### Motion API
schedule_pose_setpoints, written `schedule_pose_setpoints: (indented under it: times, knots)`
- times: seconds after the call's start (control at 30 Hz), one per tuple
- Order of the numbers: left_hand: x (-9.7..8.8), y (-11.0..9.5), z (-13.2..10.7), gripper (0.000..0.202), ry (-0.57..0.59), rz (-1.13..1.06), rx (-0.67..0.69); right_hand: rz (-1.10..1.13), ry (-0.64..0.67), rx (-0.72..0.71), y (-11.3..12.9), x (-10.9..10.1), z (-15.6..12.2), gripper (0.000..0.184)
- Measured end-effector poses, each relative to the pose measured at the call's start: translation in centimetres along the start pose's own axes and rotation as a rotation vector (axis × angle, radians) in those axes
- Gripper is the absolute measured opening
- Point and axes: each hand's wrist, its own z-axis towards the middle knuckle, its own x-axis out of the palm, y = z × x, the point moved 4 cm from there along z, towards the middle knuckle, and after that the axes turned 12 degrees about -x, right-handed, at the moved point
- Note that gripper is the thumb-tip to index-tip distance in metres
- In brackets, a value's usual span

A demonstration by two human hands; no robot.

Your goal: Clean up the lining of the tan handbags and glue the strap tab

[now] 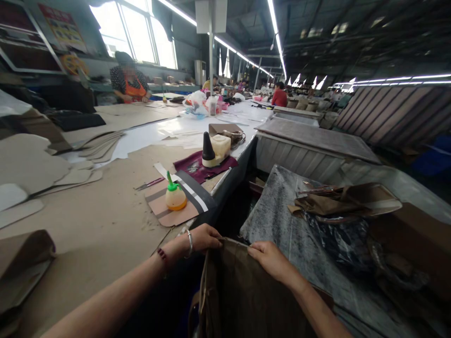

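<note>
Between my two hands hangs a large, dark brown bag-like piece (250, 291), pinched along its top edge in front of my body. My left hand (202, 238), with a silver bangle at its wrist, grips the left corner of that edge. The fingers of my right hand (269, 258) are closed over the edge further right. The lower part of the brown piece runs out of view. Beyond my left hand, a squeeze bottle (175, 196) with a green nozzle and orange liquid stands on a striped brown panel (160, 204) at the table's edge.
A black cone (207, 148) and a cream container (221, 146) stand on maroon cloth (186, 164). Thin tweezers (150, 183) lie on the table (116, 206). At right, brown pieces (338, 202) and clear plastic lie on a grey surface (275, 211). A person in an orange apron (136, 88) sits across the table.
</note>
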Motion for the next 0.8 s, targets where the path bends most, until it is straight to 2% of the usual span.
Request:
schedule_pose_setpoints:
  times: [0.07,0.13,0.2,0.37,0.47,0.7,0.8]
  knots:
    - [0.3,-0.4,-0.1,0.033,-0.002,0.019,-0.002,-0.059,-0.032,-0.005,0.1,-0.4,0.0,0.027]
    - [0.4,-1.0,-0.3,0.03,-0.001,0.081,0.068,-0.112,-0.053,-0.012,0.1,-0.8,-0.2,0.027]
    - [0.5,-1.5,-0.5,0.028,0.048,0.109,0.14,-0.086,-0.051,-0.027,-0.2,-1.0,-0.4,0.027]
    - [0.6,-1.9,-0.8,0.027,0.281,0.004,0.134,0.209,0.028,-0.092,-1.8,-0.7,-0.6,0.028]
    - [0.8,-2.0,-0.8,0.026,0.352,-0.044,0.107,0.384,0.076,-0.076,-2.8,-0.3,-0.8,0.031]
    - [1.4,-2.2,0.2,0.027,0.357,-0.039,0.06,0.648,0.117,0.054,-3.7,-0.8,-2.0,0.045]
    - [1.6,-2.3,0.3,0.028,0.363,-0.04,0.042,0.671,0.123,0.032,-3.4,-1.2,-2.0,0.046]
